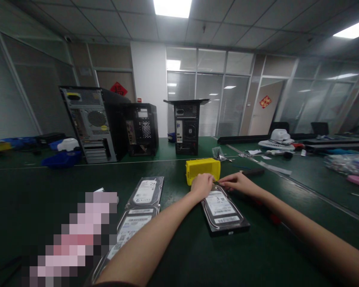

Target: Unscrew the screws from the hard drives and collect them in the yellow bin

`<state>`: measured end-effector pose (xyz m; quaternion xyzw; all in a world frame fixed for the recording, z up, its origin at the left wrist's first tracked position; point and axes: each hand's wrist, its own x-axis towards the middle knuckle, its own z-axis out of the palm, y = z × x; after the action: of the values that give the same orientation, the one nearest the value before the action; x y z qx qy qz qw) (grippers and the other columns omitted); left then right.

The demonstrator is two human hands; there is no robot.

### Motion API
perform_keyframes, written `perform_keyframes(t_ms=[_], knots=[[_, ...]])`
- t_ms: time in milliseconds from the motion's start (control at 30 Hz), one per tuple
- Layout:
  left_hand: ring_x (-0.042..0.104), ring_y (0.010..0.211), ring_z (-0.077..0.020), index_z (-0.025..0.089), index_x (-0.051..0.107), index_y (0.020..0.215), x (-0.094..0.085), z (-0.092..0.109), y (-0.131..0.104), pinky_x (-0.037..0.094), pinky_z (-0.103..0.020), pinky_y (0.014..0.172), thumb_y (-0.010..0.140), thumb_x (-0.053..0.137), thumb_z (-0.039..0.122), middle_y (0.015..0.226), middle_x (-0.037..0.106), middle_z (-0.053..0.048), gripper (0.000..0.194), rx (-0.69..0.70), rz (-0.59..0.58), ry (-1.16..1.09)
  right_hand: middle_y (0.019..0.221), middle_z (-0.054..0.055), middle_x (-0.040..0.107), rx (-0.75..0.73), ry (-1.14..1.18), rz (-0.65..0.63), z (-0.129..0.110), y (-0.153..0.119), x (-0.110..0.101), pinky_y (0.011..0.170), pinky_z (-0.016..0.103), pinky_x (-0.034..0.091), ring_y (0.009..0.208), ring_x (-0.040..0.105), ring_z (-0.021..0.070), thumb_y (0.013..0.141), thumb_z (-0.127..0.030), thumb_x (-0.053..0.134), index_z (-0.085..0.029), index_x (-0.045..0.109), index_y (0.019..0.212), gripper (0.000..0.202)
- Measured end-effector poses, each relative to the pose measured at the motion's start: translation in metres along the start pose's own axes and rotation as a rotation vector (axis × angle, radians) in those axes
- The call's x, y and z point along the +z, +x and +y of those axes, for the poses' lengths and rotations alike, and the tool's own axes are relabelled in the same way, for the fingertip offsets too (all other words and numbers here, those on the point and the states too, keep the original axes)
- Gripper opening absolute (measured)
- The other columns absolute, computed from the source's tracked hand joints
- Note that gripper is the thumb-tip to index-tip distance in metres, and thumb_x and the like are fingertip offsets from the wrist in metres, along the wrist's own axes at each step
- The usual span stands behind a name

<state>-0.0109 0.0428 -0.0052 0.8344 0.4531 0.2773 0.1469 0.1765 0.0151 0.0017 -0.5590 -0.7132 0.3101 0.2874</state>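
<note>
A hard drive (224, 209) lies label up on the green table in front of me, its near end turned slightly right. My left hand (202, 185) is closed at its far left corner, fingers bent down. Close by, my right hand (235, 182) pinches at the far end of the same drive, thumb and fingers together. Whatever small thing either hand holds is hidden or too small to name. Just behind my left hand stands a yellow plastic bin (208, 165). Two more hard drives lie to the left, a farther one (146, 191) and a nearer one (130, 227) partly covered by my left forearm.
Computer cases stand at the back: a large one (97, 123), a smaller black one (142, 129) and one with its panel on top (187, 127). A blue bin (62, 158) sits at left. Plastic bags (344, 166) and a dark-handled tool (253, 172) lie right. A blurred patch hides the lower left.
</note>
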Motion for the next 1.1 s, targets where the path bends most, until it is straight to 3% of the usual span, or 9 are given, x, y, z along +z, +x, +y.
perform_keyframes(t_ms=[333, 433, 600, 967, 1100], knots=[[0.067, 0.092, -0.0185, 0.02, 0.071, 0.096, 0.0013, -0.0024, 0.0007, 0.048, -0.025, 0.084, 0.093, 0.038, 0.026, 0.094, 0.074, -0.004, 0.033, 0.024, 0.005, -0.033, 0.099, 0.012, 0.071, 0.016, 0.036, -0.019, 0.002, 0.0007, -0.0005, 0.069, 0.026, 0.053, 0.075, 0.066, 0.0133, 0.083, -0.012, 0.053, -0.01, 0.069, 0.11, 0.032], [0.067, 0.094, -0.0186, 0.02, 0.065, 0.11, 0.0013, -0.0016, 0.0001, 0.048, -0.027, 0.086, 0.095, 0.036, 0.028, 0.091, 0.074, -0.004, 0.033, 0.033, 0.02, -0.053, 0.097, 0.011, 0.072, 0.017, 0.042, -0.016, 0.0033, 0.0008, -0.0005, 0.066, 0.025, 0.053, 0.074, 0.066, 0.0134, 0.082, -0.011, 0.052, -0.01, 0.069, 0.109, 0.032], [0.066, 0.098, -0.0183, 0.021, 0.047, 0.132, 0.0021, -0.0015, -0.0009, 0.046, -0.03, 0.091, 0.098, 0.032, 0.031, 0.094, 0.073, -0.004, 0.038, 0.055, 0.047, -0.084, 0.096, 0.01, 0.072, 0.009, 0.04, -0.02, 0.001, -0.0018, -0.0008, 0.066, 0.025, 0.053, 0.074, 0.066, 0.0134, 0.082, -0.014, 0.054, -0.011, 0.071, 0.105, 0.029], [0.067, 0.096, -0.0183, 0.021, 0.049, 0.13, 0.0021, -0.0022, -0.0005, 0.047, -0.03, 0.089, 0.097, 0.033, 0.027, 0.093, 0.073, -0.004, 0.037, 0.096, 0.017, -0.098, 0.094, 0.012, 0.072, -0.001, 0.041, -0.007, -0.002, -0.0035, -0.0001, 0.066, 0.026, 0.052, 0.072, 0.066, 0.0135, 0.082, -0.02, 0.057, -0.01, 0.07, 0.109, 0.031], [0.067, 0.097, -0.0183, 0.022, 0.049, 0.13, 0.0031, -0.0031, 0.0, 0.047, -0.03, 0.089, 0.097, 0.033, 0.027, 0.094, 0.073, -0.004, 0.037, 0.096, 0.011, -0.097, 0.093, 0.012, 0.072, -0.019, 0.025, 0.003, -0.0019, -0.0044, 0.0006, 0.065, 0.025, 0.052, 0.071, 0.064, 0.0135, 0.083, -0.03, 0.058, -0.01, 0.071, 0.107, 0.034]])
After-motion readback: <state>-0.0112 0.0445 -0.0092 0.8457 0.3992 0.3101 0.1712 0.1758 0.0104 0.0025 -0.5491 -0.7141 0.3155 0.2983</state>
